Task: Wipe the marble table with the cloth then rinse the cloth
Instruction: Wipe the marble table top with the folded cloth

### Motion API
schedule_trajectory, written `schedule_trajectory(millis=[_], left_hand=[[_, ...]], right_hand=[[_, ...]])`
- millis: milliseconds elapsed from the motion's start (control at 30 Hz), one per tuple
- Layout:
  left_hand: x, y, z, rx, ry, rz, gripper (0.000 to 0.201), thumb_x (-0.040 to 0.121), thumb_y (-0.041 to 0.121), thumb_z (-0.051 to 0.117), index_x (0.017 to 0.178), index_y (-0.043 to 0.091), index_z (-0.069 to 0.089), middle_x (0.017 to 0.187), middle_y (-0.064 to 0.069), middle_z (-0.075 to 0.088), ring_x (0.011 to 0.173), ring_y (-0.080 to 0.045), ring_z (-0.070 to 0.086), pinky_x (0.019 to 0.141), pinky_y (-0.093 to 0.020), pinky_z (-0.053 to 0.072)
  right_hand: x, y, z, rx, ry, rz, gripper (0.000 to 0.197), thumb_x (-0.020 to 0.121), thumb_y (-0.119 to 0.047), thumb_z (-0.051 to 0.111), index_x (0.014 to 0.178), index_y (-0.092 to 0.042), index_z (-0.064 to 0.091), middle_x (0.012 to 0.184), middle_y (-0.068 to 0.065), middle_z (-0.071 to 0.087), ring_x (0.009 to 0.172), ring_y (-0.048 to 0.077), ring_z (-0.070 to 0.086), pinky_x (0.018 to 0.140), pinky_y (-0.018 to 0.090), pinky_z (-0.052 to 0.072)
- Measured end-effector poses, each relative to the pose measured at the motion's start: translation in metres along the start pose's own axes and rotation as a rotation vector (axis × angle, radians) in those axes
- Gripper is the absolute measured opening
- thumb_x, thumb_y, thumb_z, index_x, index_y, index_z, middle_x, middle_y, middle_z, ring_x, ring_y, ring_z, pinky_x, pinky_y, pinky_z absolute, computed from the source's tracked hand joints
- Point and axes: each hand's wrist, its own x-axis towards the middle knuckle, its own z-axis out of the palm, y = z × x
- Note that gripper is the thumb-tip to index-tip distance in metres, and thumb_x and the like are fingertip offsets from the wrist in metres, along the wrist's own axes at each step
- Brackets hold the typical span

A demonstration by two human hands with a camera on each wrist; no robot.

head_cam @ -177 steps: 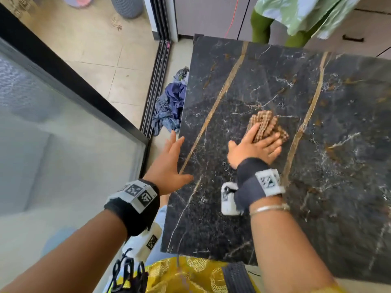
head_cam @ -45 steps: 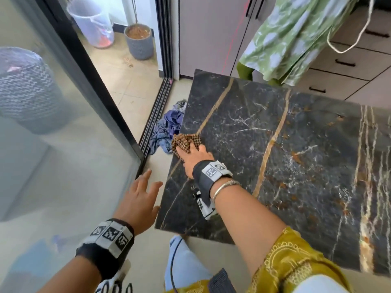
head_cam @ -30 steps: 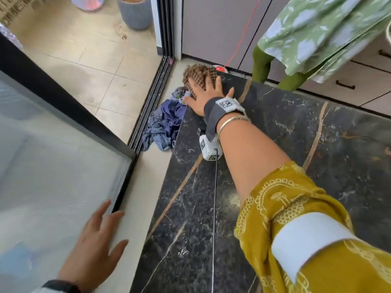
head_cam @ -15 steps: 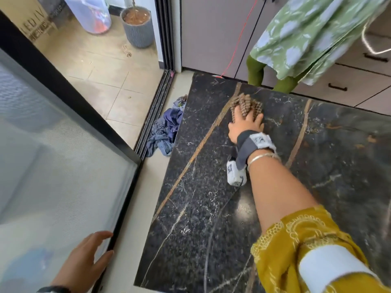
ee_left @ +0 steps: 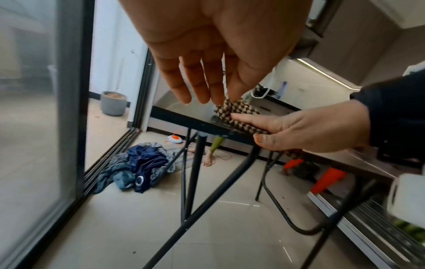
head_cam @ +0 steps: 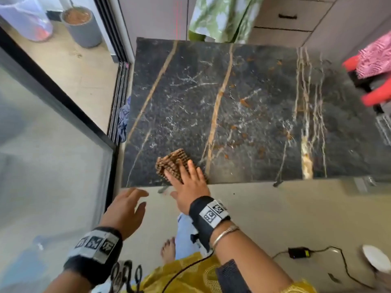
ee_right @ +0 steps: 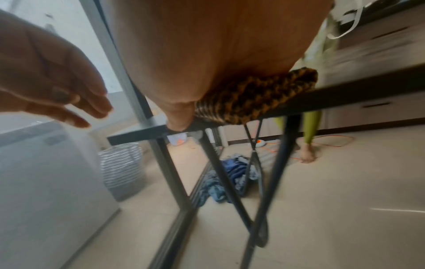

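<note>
The black marble table with gold veins fills the middle of the head view. A brown checked cloth lies bunched at its near edge, close to the near left corner. My right hand presses flat on the cloth with straight fingers; the left wrist view shows the cloth under those fingers at the table's rim. My left hand hovers open just off the near edge, left of the right hand, holding nothing. In the right wrist view the cloth overhangs the table edge.
A glass sliding door stands close on the left. Blue clothes lie on the floor by its track. Another person in green stands beyond the table's far edge. Red-handled items sit at the right. A charger and cable lie on the floor.
My right hand has dragged the cloth from the far part of the table back to the near edge. My left hand has risen toward the near left corner.
</note>
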Motion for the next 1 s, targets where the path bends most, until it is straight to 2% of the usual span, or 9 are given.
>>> schedule_trajectory(millis=[267, 433, 500, 600, 700, 800, 867, 933, 1000], left_hand=[[0.022, 0.039, 0.007, 0.09, -0.027, 0.049, 0.017, 0.073, 0.008, 0.063, 0.089, 0.003, 0.066, 0.086, -0.017, 0.065, 0.077, -0.04, 0.062, 0.069, -0.045, 0.052], [0.036, 0.045, 0.023, 0.089, -0.017, -0.052, 0.018, 0.075, 0.006, 0.063, 0.091, 0.0, 0.066, 0.09, -0.02, 0.065, 0.083, -0.042, 0.061, 0.074, -0.047, 0.051], [0.038, 0.051, 0.034, 0.089, -0.047, -0.145, 0.03, 0.075, 0.004, 0.067, 0.104, -0.001, 0.063, 0.109, -0.023, 0.061, 0.098, -0.045, 0.057, 0.085, -0.048, 0.047], [0.043, 0.061, 0.053, 0.135, -0.207, -0.297, 0.065, 0.08, 0.015, 0.067, 0.138, 0.004, 0.038, 0.151, -0.019, 0.024, 0.137, -0.039, 0.027, 0.11, -0.044, 0.027], [0.048, 0.067, 0.062, 0.22, -0.356, -0.373, 0.082, 0.086, 0.029, 0.059, 0.148, 0.009, 0.009, 0.157, -0.013, -0.005, 0.145, -0.033, 0.0, 0.118, -0.038, 0.01], [0.056, 0.072, 0.057, 0.261, -0.407, -0.401, 0.081, 0.087, 0.034, 0.056, 0.148, 0.011, 0.008, 0.157, -0.012, -0.004, 0.145, -0.032, 0.003, 0.118, -0.038, 0.012], [0.062, 0.074, 0.05, 0.277, -0.426, -0.403, 0.077, 0.088, 0.037, 0.055, 0.148, 0.014, 0.014, 0.157, -0.011, 0.001, 0.144, -0.03, 0.011, 0.116, -0.036, 0.018], [0.066, 0.074, 0.042, 0.282, -0.433, -0.397, 0.072, 0.088, 0.036, 0.055, 0.147, 0.017, 0.019, 0.158, -0.008, 0.005, 0.142, -0.028, 0.022, 0.113, -0.034, 0.023], [0.066, 0.073, 0.037, 0.3, -0.472, -0.385, 0.071, 0.088, 0.035, 0.055, 0.147, 0.02, 0.019, 0.158, -0.006, 0.006, 0.139, -0.027, 0.028, 0.111, -0.033, 0.027]], right_hand=[[-0.054, 0.126, 0.002, 0.089, 0.078, 0.358, 0.051, 0.1, -0.035, 0.024, 0.143, -0.05, 0.001, 0.16, 0.002, 0.002, 0.146, 0.028, -0.01, 0.113, 0.057, -0.007], [-0.061, 0.192, -0.017, 0.257, 0.133, 0.693, 0.059, 0.093, -0.06, 0.024, 0.146, -0.045, 0.002, 0.16, 0.005, -0.004, 0.145, 0.031, -0.011, 0.114, 0.06, -0.003], [-0.05, 0.195, -0.027, 0.287, 0.109, 0.758, 0.073, 0.086, -0.071, 0.023, 0.147, -0.04, -0.003, 0.16, 0.008, -0.008, 0.144, 0.036, -0.014, 0.114, 0.06, -0.004], [-0.021, 0.171, -0.035, 0.217, 0.082, 0.628, 0.09, 0.076, -0.082, 0.022, 0.147, -0.036, -0.007, 0.158, 0.013, -0.009, 0.142, 0.042, -0.014, 0.112, 0.061, -0.006], [0.002, 0.116, -0.031, 0.087, 0.076, 0.287, 0.094, 0.074, -0.083, 0.029, 0.147, -0.035, -0.004, 0.158, 0.016, -0.004, 0.142, 0.044, -0.012, 0.11, 0.062, -0.007], [0.01, 0.065, -0.024, -0.047, -0.008, 0.003, 0.087, 0.077, -0.078, 0.036, 0.147, -0.04, 0.0, 0.159, 0.012, -0.003, 0.142, 0.042, -0.014, 0.111, 0.063, -0.008], [0.01, 0.061, -0.022, -0.08, -0.034, -0.089, 0.076, 0.084, -0.071, 0.034, 0.146, -0.043, 0.002, 0.16, 0.006, -0.005, 0.143, 0.037, -0.015, 0.112, 0.061, -0.009], [0.006, 0.081, -0.023, -0.052, -0.017, -0.1, 0.063, 0.091, -0.062, 0.029, 0.145, -0.047, 0.001, 0.16, 0.0, -0.005, 0.145, 0.031, -0.014, 0.112, 0.06, -0.011], [-0.004, 0.115, -0.025, 0.005, -0.001, 0.012, 0.057, 0.093, -0.059, 0.024, 0.143, -0.051, -0.003, 0.159, -0.002, -0.007, 0.145, 0.029, -0.015, 0.108, 0.063, -0.014]])
